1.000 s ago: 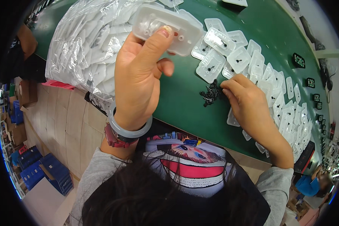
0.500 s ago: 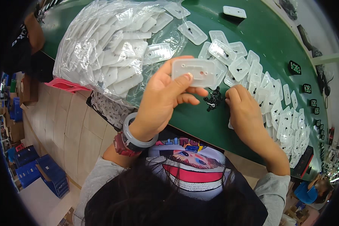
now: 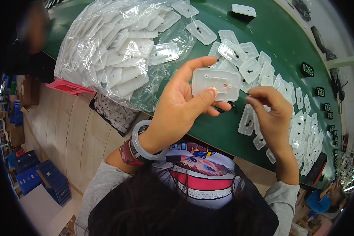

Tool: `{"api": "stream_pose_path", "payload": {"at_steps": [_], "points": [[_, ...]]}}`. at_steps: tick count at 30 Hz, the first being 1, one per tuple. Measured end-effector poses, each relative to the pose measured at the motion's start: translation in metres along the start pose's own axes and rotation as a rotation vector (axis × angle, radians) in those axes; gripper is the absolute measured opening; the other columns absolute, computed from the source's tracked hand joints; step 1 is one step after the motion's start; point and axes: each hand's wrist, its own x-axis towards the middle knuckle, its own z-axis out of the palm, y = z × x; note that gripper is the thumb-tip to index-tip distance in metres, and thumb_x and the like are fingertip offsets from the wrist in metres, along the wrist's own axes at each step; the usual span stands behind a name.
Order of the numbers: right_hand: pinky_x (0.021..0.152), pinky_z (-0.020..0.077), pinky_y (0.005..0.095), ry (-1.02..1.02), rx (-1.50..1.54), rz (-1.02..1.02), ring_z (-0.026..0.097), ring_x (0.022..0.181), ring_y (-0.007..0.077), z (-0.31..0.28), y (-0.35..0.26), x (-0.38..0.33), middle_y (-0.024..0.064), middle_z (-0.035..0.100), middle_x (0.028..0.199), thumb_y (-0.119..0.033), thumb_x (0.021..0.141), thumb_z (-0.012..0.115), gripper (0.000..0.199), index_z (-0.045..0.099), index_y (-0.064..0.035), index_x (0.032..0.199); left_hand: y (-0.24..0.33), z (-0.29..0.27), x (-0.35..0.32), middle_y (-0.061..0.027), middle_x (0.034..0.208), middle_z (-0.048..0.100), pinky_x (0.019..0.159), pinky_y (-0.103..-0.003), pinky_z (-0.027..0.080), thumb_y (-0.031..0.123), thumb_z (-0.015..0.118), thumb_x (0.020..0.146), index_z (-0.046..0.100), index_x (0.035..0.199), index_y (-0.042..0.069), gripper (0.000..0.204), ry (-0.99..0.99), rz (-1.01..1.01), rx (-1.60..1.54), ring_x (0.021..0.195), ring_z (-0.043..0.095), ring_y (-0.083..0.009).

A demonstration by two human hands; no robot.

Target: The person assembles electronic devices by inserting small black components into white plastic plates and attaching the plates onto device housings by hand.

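My left hand (image 3: 183,102) grips a translucent white plastic cover (image 3: 206,80), thumb across its face and fingers behind it. The cover is a rounded rectangle with small posts and a reddish hole. Just right of it, my right hand (image 3: 275,114) has thumb and forefinger pinched together; whatever lies between the tips is too small to make out. Below the cover, small black parts (image 3: 233,108) lie on the table, mostly hidden by my left fingers. Similar covers (image 3: 249,70) with black pieces in them lie beyond and to the right of my hands.
A clear plastic bag (image 3: 102,51) full of white covers fills the left of the green table (image 3: 275,35). Beneath the table edge stands a dark crate (image 3: 114,114) of small white parts. Black square parts (image 3: 307,70) line the right side. Another person's arm (image 3: 37,29) is at far left.
My left hand has moved right with the cover. My right hand has lifted from the black parts and shifted right, fingertips beside the cover.
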Motion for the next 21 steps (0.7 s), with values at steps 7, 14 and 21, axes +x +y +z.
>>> {"api": "stream_pose_path", "payload": {"at_steps": [7,14,21], "points": [[0.063,0.0426,0.0226,0.056,0.127,-0.150,0.052,0.073,0.0140,-0.009,-0.031,0.007,0.0059,0.060,0.084,0.009,0.073,0.068,0.014,0.067,-0.0007,0.083,-0.004,0.009,0.000,-0.0177,0.105,0.062,0.067,-0.021,0.051,-0.002,0.049,0.092,0.034,0.135,0.001,0.046,-0.038,-0.062,-0.004,0.083,0.067,-0.0180],[0.058,0.0416,0.0213,-0.021,0.079,-0.198,0.052,0.068,0.0124,0.004,-0.027,0.010,0.0046,0.060,0.083,0.007,0.072,0.070,0.012,0.068,-0.0013,0.081,-0.011,0.014,-0.001,-0.0208,0.113,0.060,0.071,-0.022,0.055,-0.004,0.046,0.091,0.034,0.136,0.000,0.046,-0.103,-0.007,0.092,0.085,0.068,-0.0217],[0.061,0.0421,0.0226,-0.117,0.089,-0.115,0.052,0.072,0.0143,-0.001,-0.025,0.010,0.0063,0.060,0.083,0.007,0.071,0.071,0.014,0.068,-0.0022,0.081,-0.013,0.013,-0.002,-0.0197,0.111,0.060,0.071,-0.021,0.054,-0.005,0.045,0.090,0.035,0.135,0.000,0.046,-0.121,-0.028,0.197,0.085,0.068,-0.0210]]}}
